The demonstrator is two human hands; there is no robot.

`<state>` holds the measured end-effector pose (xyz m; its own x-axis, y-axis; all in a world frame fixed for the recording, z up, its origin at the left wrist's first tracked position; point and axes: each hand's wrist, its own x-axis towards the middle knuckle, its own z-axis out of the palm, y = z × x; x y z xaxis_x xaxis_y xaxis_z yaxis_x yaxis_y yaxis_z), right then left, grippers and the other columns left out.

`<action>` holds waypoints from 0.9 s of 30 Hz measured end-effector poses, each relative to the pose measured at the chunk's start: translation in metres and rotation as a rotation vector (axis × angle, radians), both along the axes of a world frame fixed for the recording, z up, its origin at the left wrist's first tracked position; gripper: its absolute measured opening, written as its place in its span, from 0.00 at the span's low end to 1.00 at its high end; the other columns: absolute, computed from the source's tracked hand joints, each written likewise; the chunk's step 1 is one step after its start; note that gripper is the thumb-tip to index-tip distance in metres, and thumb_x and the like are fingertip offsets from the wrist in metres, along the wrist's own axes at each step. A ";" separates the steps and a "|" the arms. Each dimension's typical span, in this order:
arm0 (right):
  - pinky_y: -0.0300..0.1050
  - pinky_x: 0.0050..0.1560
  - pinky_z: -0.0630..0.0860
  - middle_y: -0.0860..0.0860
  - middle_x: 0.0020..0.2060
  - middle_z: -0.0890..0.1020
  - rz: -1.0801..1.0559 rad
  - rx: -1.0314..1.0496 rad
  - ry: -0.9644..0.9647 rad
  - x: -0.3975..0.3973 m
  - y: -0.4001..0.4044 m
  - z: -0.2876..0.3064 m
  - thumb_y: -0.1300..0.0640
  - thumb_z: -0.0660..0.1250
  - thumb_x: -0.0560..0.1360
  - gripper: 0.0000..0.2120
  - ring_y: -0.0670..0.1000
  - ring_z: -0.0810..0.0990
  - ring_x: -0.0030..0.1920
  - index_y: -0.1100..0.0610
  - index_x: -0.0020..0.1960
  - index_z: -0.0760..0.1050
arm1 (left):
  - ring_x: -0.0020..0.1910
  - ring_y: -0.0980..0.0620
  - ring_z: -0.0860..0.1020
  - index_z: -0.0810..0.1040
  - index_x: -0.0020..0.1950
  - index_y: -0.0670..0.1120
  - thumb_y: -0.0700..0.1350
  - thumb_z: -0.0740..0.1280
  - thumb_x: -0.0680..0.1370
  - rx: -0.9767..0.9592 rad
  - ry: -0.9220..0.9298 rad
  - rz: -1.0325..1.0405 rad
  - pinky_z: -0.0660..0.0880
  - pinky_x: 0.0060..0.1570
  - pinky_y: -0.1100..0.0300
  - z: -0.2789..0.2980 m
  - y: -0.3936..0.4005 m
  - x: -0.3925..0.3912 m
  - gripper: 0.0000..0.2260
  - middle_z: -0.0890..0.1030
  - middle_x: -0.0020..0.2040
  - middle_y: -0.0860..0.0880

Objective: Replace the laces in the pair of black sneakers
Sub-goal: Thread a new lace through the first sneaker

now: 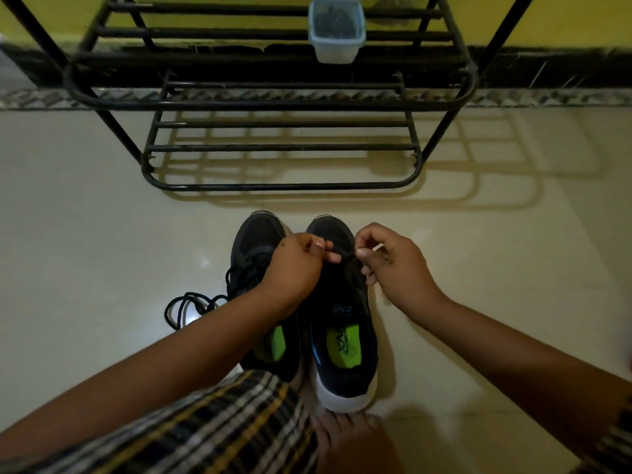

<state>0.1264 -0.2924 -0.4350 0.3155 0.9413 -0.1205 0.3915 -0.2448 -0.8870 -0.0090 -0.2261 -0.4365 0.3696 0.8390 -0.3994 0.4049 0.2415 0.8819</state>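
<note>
Here, pale lettering on the right sneaker's [343, 313] tongue is too small to read. Two black sneakers stand side by side at lower centre, toes up-frame, green insoles showing; the left sneaker [254, 254] trails one loose lace [186, 307] onto the floor [85, 234]. The left hand [295, 265] and right hand [393, 265] each pinch the lace at the right sneaker's front. Glossy cream tiles; a black rack [273, 145] against a yellow wall [564, 18], one plastic tub [337, 29] on it

head view: wide-angle | faces forward and down | close above sneakers [307, 302] at lower centre | rack [273, 104] along frame top
</note>
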 end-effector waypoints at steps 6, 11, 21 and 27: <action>0.38 0.32 0.74 0.47 0.35 0.74 -0.001 0.047 -0.018 0.003 -0.005 0.051 0.68 0.63 0.75 0.09 0.45 0.73 0.32 0.55 0.39 0.73 | 0.40 0.60 0.76 0.79 0.45 0.48 0.43 0.59 0.81 0.124 -0.074 -0.052 0.69 0.38 0.67 0.043 0.007 -0.011 0.10 0.81 0.42 0.53; 0.40 0.32 0.74 0.52 0.37 0.74 0.072 0.021 0.028 0.001 -0.006 0.100 0.68 0.62 0.76 0.10 0.49 0.74 0.35 0.57 0.40 0.73 | 0.45 0.62 0.76 0.79 0.48 0.45 0.41 0.62 0.80 0.210 -0.173 -0.083 0.70 0.42 0.70 0.104 0.011 -0.019 0.06 0.81 0.48 0.53; 0.43 0.35 0.76 0.51 0.34 0.75 0.128 0.097 -0.127 -0.007 -0.013 0.213 0.65 0.62 0.77 0.09 0.48 0.75 0.36 0.56 0.40 0.73 | 0.48 0.56 0.77 0.79 0.50 0.50 0.44 0.63 0.79 0.348 -0.201 -0.121 0.72 0.40 0.67 0.220 0.000 -0.041 0.05 0.81 0.48 0.53; 0.45 0.35 0.75 0.51 0.35 0.75 0.140 0.174 -0.282 -0.006 -0.014 0.301 0.63 0.61 0.78 0.10 0.49 0.75 0.37 0.54 0.40 0.72 | 0.49 0.52 0.78 0.79 0.46 0.51 0.44 0.63 0.79 0.429 -0.218 -0.104 0.74 0.40 0.65 0.281 -0.004 -0.040 0.06 0.82 0.51 0.47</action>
